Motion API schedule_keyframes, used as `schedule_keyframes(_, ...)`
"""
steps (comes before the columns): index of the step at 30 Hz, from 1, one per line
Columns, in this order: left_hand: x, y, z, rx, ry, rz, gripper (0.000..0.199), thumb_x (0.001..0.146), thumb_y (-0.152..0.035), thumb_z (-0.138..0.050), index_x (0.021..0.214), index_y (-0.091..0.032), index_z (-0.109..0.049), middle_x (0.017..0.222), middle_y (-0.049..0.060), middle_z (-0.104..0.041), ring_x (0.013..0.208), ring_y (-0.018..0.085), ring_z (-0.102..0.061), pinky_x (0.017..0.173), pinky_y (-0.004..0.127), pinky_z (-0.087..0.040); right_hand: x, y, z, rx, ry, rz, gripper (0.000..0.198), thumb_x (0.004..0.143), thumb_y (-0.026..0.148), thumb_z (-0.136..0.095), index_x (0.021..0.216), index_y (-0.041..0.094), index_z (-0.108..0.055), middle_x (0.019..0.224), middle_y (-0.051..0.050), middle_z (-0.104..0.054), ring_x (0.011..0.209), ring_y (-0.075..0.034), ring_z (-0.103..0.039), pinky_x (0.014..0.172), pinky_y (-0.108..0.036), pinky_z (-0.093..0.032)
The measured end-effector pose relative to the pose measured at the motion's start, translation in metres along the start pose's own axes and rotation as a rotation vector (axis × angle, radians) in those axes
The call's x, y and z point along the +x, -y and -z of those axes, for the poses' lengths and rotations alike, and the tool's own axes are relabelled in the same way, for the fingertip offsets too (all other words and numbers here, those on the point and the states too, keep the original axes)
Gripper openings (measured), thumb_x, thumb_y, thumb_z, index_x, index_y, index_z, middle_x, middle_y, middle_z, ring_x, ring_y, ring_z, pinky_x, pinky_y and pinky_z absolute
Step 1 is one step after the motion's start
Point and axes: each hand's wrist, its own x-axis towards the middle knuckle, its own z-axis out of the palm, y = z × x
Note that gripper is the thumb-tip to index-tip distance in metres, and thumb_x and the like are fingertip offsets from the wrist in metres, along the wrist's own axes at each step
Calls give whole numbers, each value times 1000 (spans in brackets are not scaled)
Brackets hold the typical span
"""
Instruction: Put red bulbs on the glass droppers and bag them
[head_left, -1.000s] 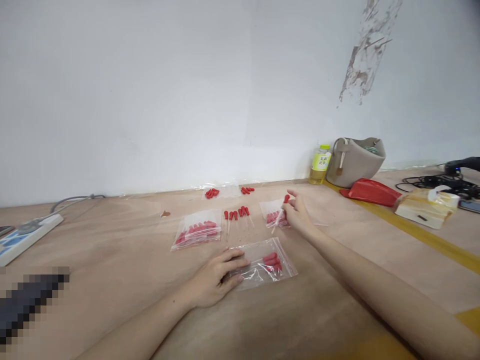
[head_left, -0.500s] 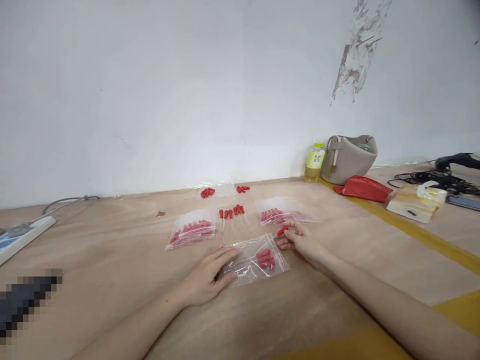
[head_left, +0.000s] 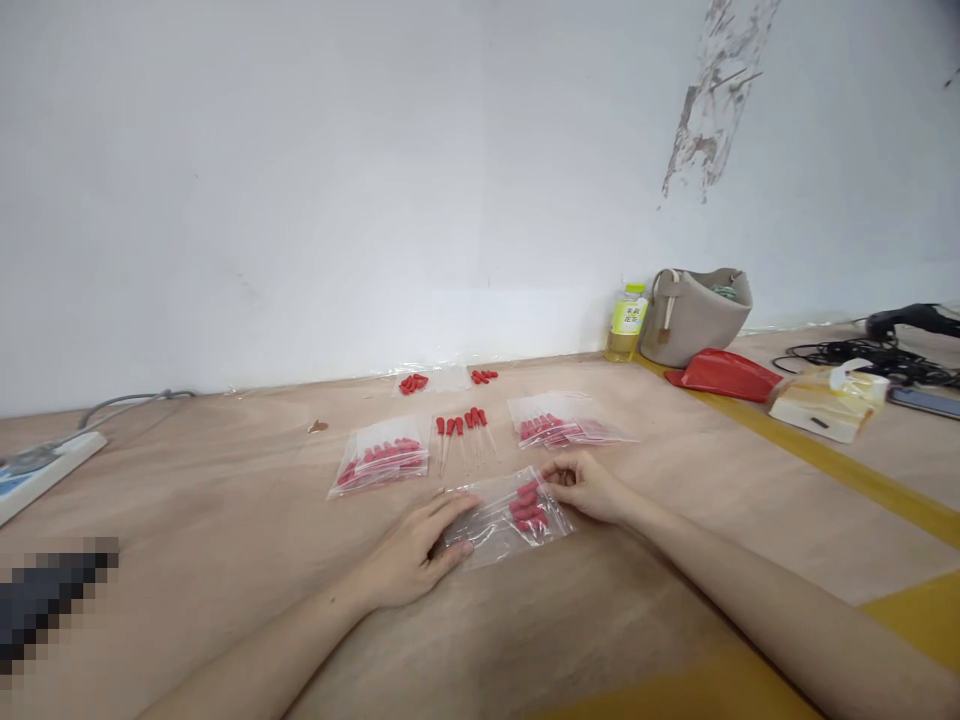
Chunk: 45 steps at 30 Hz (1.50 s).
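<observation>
A clear zip-lock bag [head_left: 491, 540] lies flat in front of me with several red-bulbed droppers [head_left: 529, 512] inside, their bulbs toward the right end. My left hand [head_left: 421, 545] holds the bag's left end down, thumb at its near edge and fingers over its far edge. At the right end, my right hand [head_left: 574, 487] has its fingertips pinched on the bag's edge, close beside the uppermost red bulb. Just beyond the bag, several loose droppers [head_left: 460, 428] lie side by side with their thin clear stems toward me.
Filled bags lie stacked at left [head_left: 382, 465] and right [head_left: 562, 422]. Loose red bulbs [head_left: 414, 384] sit near the wall. Farther right are a bottle [head_left: 626, 322], a grey handbag [head_left: 694, 320], a red pouch [head_left: 724, 375], a tissue pack [head_left: 821, 408] and cables. A power strip [head_left: 52, 475] stands left.
The dropper that my right hand held outside the bag is now inside with the others. My right hand has moved left to the bag's edge; the left hand has stayed put.
</observation>
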Motion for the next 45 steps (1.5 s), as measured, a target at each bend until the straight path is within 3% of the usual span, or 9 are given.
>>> schedule_keyframes(4,1,0,1,0,8,12,44,85,-35,-42,128,-27,-34,130,3,-42,120,22,-35,98,39,-31,5,-5,-7,-12,-107,-49,20,63,34,-63,67,15,-62,60,0,-59,55,-12,-51,51,-22,-39)
schedule_keyframes(10,2,-2,2,3,22,-23,41,86,-32,-41,126,-28,-36,130,1,-41,120,20,-35,99,37,-30,-4,16,2,127,259,48,24,72,37,-52,80,19,-65,79,-1,-65,78,-16,-58,74,-30,-44)
schedule_keyframes(17,1,-2,2,-11,24,-40,33,87,-31,-41,119,-27,-45,129,2,-41,120,19,-35,100,37,-30,22,19,15,-216,-39,37,16,70,28,-53,69,14,-60,64,-1,-61,59,-12,-54,56,-23,-41)
schedule_keyframes(21,1,-1,0,0,30,-56,36,86,-29,-41,123,-27,-41,132,2,-37,121,18,-33,101,37,-29,64,36,-6,-600,-155,-104,17,70,21,-53,83,14,-59,76,-4,-63,73,-14,-57,67,-22,-41)
schedule_keyframes(24,1,1,-1,13,38,-52,39,86,-28,-41,125,-28,-38,134,2,-34,122,19,-31,100,37,-29,98,42,-29,-653,-172,-203,37,68,22,-55,103,10,-51,93,-12,-62,88,-20,-56,72,-25,-41)
schedule_keyframes(31,-1,2,-2,17,42,-55,41,86,-29,-41,126,-27,-37,133,3,-35,121,19,-32,100,37,-30,136,42,-55,-672,-120,-380,57,57,6,-60,111,3,-44,100,-24,-57,91,-33,-56,71,-37,-43)
schedule_keyframes(38,0,3,-1,24,46,-56,42,86,-29,-41,128,-28,-35,133,3,-34,121,21,-32,100,38,-30,84,50,-2,-553,-261,-212,57,72,12,-43,125,9,-21,94,-14,-58,78,-19,-60,63,-25,-45)
schedule_keyframes(41,0,4,-1,24,47,-56,43,86,-29,-41,128,-29,-34,133,3,-34,121,21,-32,100,38,-30,44,34,22,-163,-391,-141,61,71,15,-42,126,16,-17,71,0,-54,48,-13,-55,45,-24,-45)
schedule_keyframes(45,1,2,0,28,54,-53,42,87,-30,-39,128,-30,-34,133,2,-34,121,20,-32,100,37,-29,12,8,28,220,-588,-114,51,66,15,-47,112,22,-26,65,7,-44,45,-10,-52,42,-24,-48)
